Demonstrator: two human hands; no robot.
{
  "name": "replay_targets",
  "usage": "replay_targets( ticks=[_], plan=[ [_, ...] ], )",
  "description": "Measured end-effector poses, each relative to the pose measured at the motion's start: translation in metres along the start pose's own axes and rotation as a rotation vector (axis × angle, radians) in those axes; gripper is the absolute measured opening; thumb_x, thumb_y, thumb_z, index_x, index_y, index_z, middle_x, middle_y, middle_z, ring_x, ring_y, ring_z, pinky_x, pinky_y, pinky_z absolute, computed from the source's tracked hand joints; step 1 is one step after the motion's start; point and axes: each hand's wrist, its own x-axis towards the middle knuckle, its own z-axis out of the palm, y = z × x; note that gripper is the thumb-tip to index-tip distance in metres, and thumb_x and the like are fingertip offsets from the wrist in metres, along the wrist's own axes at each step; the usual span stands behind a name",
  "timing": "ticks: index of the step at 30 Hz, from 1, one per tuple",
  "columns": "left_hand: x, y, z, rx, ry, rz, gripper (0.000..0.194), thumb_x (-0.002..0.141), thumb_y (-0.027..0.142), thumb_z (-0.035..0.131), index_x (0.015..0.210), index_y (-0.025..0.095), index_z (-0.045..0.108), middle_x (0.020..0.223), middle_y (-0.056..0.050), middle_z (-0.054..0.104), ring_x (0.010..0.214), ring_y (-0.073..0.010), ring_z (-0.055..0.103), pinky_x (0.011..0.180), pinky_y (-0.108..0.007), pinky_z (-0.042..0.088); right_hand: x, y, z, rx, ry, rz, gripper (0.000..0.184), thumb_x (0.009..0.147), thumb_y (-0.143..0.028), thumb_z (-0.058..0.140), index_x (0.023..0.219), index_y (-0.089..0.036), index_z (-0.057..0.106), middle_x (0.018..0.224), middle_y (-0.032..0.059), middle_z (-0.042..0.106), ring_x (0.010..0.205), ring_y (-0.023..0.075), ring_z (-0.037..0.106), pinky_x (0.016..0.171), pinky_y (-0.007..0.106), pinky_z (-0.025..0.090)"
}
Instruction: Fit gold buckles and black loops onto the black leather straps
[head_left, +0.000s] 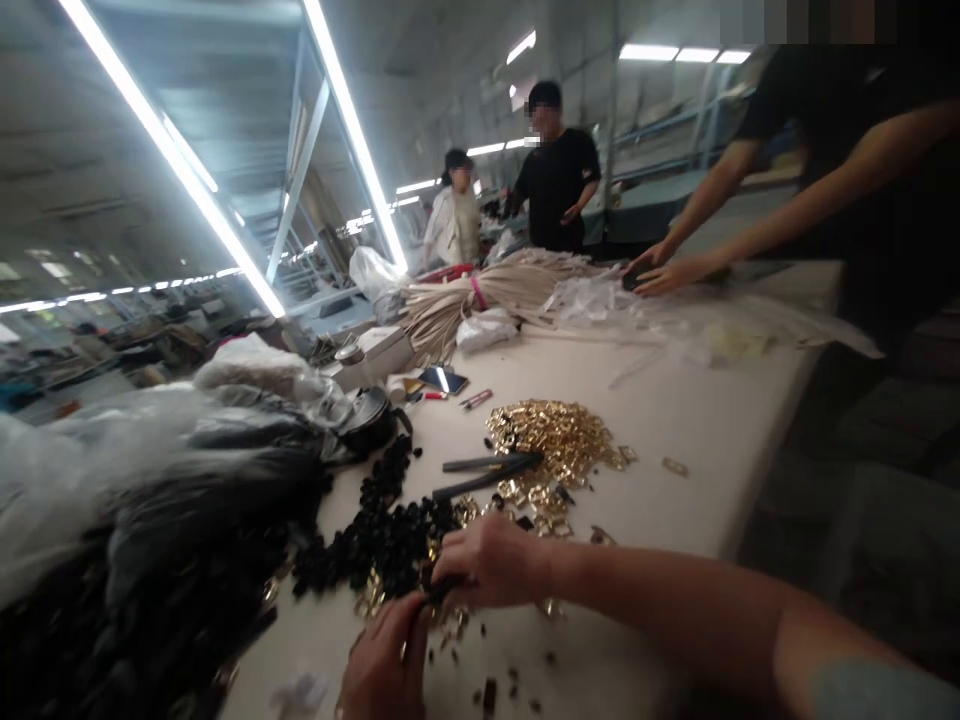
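Note:
My right hand (491, 560) is closed in a pinch on a small black piece at its fingertips, just over the near edge of a pile of small black parts (379, 535). My left hand (382, 665) is below it, fingers curled and meeting the same black piece, with a small gold part against them. A heap of gold metal buckles (559, 440) lies beyond my right hand on the white table (697, 420). Loose gold and black bits are scattered around both hands.
Two dark flat tools (487, 470) lie across the gold heap. Plastic bags with black goods (187, 500) fill the left. A bundle of beige straps (487, 290) lies farther back. A co-worker's hands (664, 270) reach onto the table at right; two people stand behind.

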Motion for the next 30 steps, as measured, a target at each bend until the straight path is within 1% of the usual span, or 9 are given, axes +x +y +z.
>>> replay_targets(
  ticks=[3, 9, 15, 17, 19, 22, 25, 27, 30],
  plan=[
    [0.002, 0.005, -0.004, 0.162, -0.098, 0.086, 0.018, 0.092, 0.027, 0.051, 0.093, 0.022, 0.069, 0.084, -0.004, 0.072, 0.075, -0.0181, 0.068, 0.069, -0.028, 0.052, 0.001, -0.002, -0.006, 0.040, -0.003, -0.002, 0.021, 0.090, -0.040, 0.060, 0.092, -0.021, 0.069, 0.080, -0.0004, 0.067, 0.064, 0.0097, 0.060, 0.055, 0.021, 0.035],
    [0.008, 0.014, -0.007, 0.249, -0.185, 0.028, 0.021, 0.094, 0.029, 0.049, 0.096, 0.021, 0.068, 0.084, -0.006, 0.071, 0.077, -0.0175, 0.065, 0.071, -0.027, 0.048, 0.001, -0.002, -0.007, 0.085, -0.016, -0.014, 0.019, 0.093, -0.033, 0.054, 0.092, -0.020, 0.068, 0.082, 0.0006, 0.067, 0.065, 0.0104, 0.059, 0.058, 0.023, 0.036],
    [0.005, 0.017, -0.005, 0.152, -0.197, -0.025, 0.022, 0.094, 0.033, 0.051, 0.096, 0.020, 0.069, 0.086, -0.007, 0.071, 0.078, -0.0174, 0.064, 0.072, -0.028, 0.047, 0.001, -0.004, -0.010, 0.031, 0.022, -0.078, 0.028, 0.098, -0.032, 0.047, 0.082, -0.019, 0.065, 0.072, -0.0006, 0.062, 0.060, 0.0093, 0.053, 0.055, 0.023, 0.032],
    [0.006, 0.018, -0.005, 0.051, -0.187, -0.103, 0.020, 0.091, 0.034, 0.056, 0.095, 0.021, 0.070, 0.084, -0.006, 0.070, 0.074, -0.0162, 0.063, 0.070, -0.027, 0.048, 0.002, -0.004, -0.011, -0.027, 0.036, -0.101, 0.031, 0.099, -0.033, 0.045, 0.080, -0.019, 0.065, 0.070, -0.0005, 0.061, 0.059, 0.0094, 0.051, 0.054, 0.024, 0.030],
    [0.009, 0.016, -0.009, -0.128, -0.143, -0.245, 0.020, 0.088, 0.036, 0.060, 0.094, 0.020, 0.070, 0.082, -0.004, 0.070, 0.069, -0.0147, 0.063, 0.067, -0.026, 0.049, 0.004, -0.003, -0.014, -0.083, 0.052, -0.111, 0.033, 0.100, -0.033, 0.044, 0.079, -0.019, 0.065, 0.070, -0.0004, 0.060, 0.059, 0.0096, 0.051, 0.054, 0.025, 0.030],
    [0.014, 0.007, -0.026, -0.373, 0.061, -0.462, 0.025, 0.083, 0.040, 0.064, 0.091, 0.017, 0.069, 0.078, -0.004, 0.070, 0.065, -0.0134, 0.063, 0.063, -0.025, 0.051, 0.006, 0.003, -0.024, -0.134, 0.102, -0.089, 0.032, 0.099, -0.032, 0.044, 0.080, -0.019, 0.065, 0.070, -0.0002, 0.061, 0.060, 0.0101, 0.052, 0.054, 0.025, 0.031],
    [0.018, -0.009, -0.054, -0.384, 0.269, -0.557, 0.030, 0.079, 0.044, 0.067, 0.087, 0.015, 0.067, 0.080, -0.005, 0.071, 0.064, -0.0122, 0.064, 0.063, -0.024, 0.051, 0.007, 0.012, -0.033, -0.156, 0.172, -0.039, 0.030, 0.099, -0.032, 0.047, 0.080, -0.019, 0.067, 0.072, 0.0001, 0.064, 0.062, 0.0104, 0.053, 0.055, 0.025, 0.032],
    [0.020, -0.023, -0.072, -0.304, 0.230, -0.587, 0.032, 0.078, 0.045, 0.068, 0.087, 0.015, 0.067, 0.080, -0.004, 0.071, 0.064, -0.0126, 0.064, 0.063, -0.024, 0.050, 0.007, 0.017, -0.036, -0.164, 0.201, -0.015, 0.030, 0.098, -0.032, 0.048, 0.080, -0.018, 0.067, 0.073, 0.0003, 0.065, 0.061, 0.0104, 0.053, 0.055, 0.025, 0.032],
    [0.028, -0.045, -0.087, -0.072, 0.017, -0.560, 0.025, 0.078, 0.040, 0.066, 0.086, 0.017, 0.069, 0.076, -0.003, 0.070, 0.067, -0.0147, 0.064, 0.066, -0.025, 0.048, 0.006, 0.020, -0.034, -0.165, 0.199, -0.013, 0.028, 0.097, -0.032, 0.048, 0.082, -0.019, 0.067, 0.074, 0.0006, 0.066, 0.061, 0.0108, 0.054, 0.054, 0.025, 0.033]
  ],
)
